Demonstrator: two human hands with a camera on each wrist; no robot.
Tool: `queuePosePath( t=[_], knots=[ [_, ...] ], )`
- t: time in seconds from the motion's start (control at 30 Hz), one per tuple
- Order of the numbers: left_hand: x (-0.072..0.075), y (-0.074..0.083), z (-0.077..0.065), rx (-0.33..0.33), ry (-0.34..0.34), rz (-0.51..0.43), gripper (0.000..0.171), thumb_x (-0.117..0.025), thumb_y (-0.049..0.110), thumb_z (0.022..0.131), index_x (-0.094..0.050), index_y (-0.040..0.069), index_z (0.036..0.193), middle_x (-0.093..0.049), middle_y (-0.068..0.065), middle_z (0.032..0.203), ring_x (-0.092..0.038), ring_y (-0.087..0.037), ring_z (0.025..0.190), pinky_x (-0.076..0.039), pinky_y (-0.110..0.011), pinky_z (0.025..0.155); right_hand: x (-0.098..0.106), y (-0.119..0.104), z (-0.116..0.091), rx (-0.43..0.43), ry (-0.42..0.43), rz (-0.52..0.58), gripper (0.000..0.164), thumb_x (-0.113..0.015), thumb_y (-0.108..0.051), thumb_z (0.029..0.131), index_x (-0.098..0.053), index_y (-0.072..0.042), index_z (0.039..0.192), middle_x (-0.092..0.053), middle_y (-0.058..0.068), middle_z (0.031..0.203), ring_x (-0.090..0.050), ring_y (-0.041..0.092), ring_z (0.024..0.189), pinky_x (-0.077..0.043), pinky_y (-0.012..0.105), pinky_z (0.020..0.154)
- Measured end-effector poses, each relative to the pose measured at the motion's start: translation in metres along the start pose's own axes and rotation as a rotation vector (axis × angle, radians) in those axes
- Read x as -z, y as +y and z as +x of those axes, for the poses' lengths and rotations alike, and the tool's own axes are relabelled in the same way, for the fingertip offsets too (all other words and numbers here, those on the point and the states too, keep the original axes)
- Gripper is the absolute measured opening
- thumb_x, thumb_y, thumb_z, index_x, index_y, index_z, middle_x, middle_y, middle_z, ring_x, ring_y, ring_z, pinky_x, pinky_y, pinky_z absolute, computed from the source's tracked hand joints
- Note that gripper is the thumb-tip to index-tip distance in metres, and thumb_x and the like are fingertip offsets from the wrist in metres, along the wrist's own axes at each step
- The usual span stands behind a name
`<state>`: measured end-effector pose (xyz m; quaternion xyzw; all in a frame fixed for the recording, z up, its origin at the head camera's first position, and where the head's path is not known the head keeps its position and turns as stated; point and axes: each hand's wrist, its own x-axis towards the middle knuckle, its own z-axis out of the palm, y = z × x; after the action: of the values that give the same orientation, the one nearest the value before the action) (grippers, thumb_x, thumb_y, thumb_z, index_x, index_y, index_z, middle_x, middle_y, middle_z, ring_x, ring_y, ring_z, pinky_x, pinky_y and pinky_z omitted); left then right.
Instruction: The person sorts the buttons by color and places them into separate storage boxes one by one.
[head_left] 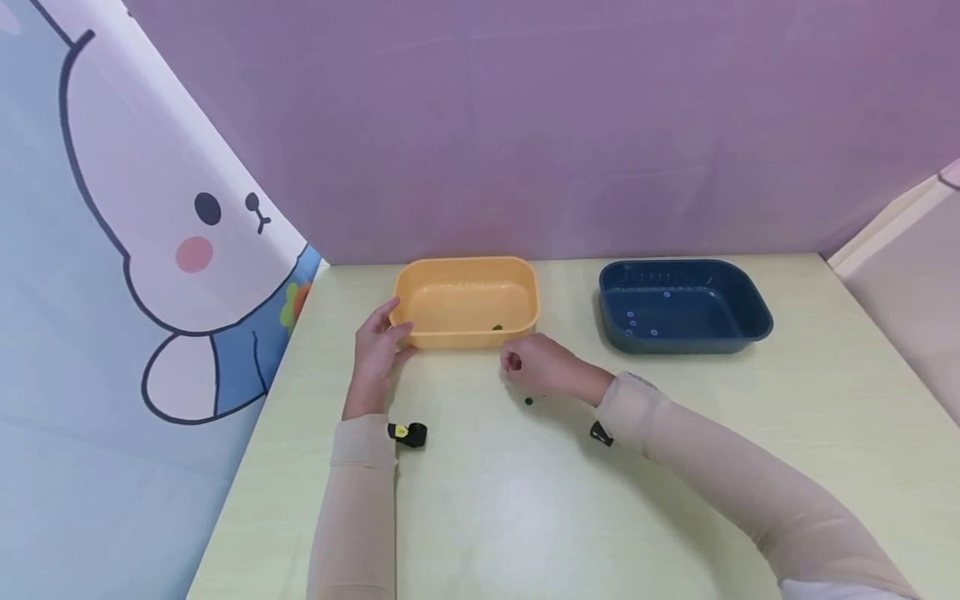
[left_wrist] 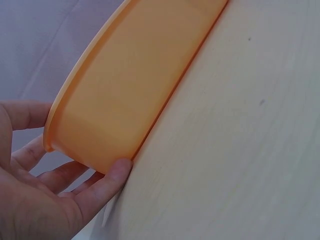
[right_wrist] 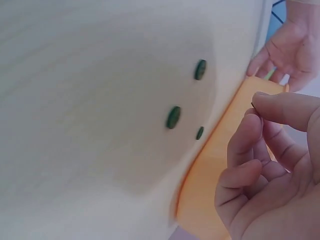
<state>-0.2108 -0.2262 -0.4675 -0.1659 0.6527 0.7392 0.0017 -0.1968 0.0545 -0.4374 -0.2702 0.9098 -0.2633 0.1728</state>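
My left hand holds the left front corner of an orange plastic basket. Its thumb and fingers are spread around the corner in the left wrist view. In front of the basket's right front corner, my right hand is raised above the table. Thumb and index finger pinch a small button, of which only a thin dark edge shows. Below this hand lie several dark green buttons, among them a larger one, another and a smaller one. Inside the orange basket is a green piece.
A navy blue basket stands to the right, with several small pale-rimmed rings on its floor. Both baskets sit near the table's back edge, before a purple cloth wall. A cartoon-printed cloth hangs at the left.
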Motion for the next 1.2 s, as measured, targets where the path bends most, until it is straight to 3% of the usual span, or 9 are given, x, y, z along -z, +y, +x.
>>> queuePosePath(
  t=[0.47, 0.73, 1.2],
  knots=[
    [0.001, -0.002, 0.002, 0.007, 0.007, 0.008, 0.059, -0.064, 0.006, 0.096, -0.049, 0.025, 0.15, -0.024, -0.002, 0.166, -0.041, -0.027, 0.142, -0.054, -0.045, 0.095, 0.018, -0.013, 0.008, 0.084, 0.088, 0.033, 0.006, -0.07, -0.007, 0.093, -0.072, -0.004, 0.098, -0.068, -0.001, 0.085, -0.059, 0.015, 0.078, -0.052, 0.029, 0.075],
    [0.0, -0.002, 0.003, 0.006, -0.006, -0.012, 0.06, -0.063, 0.004, 0.096, -0.049, 0.024, 0.151, -0.026, -0.002, 0.165, -0.045, -0.027, 0.139, -0.053, -0.045, 0.097, 0.03, -0.012, 0.012, 0.063, 0.138, 0.11, 0.011, -0.069, -0.007, 0.094, -0.073, -0.002, 0.103, -0.071, 0.001, 0.089, -0.064, 0.016, 0.079, -0.054, 0.03, 0.073],
    [-0.002, -0.001, 0.001, 0.022, -0.003, -0.007, 0.059, -0.063, 0.005, 0.097, -0.049, 0.025, 0.15, -0.024, -0.002, 0.166, -0.044, -0.028, 0.14, -0.054, -0.044, 0.096, 0.045, -0.008, 0.02, -0.007, 0.221, 0.214, 0.011, -0.065, -0.013, 0.099, -0.07, -0.008, 0.106, -0.073, 0.006, 0.094, -0.065, 0.02, 0.082, -0.053, 0.034, 0.07]
  ],
)
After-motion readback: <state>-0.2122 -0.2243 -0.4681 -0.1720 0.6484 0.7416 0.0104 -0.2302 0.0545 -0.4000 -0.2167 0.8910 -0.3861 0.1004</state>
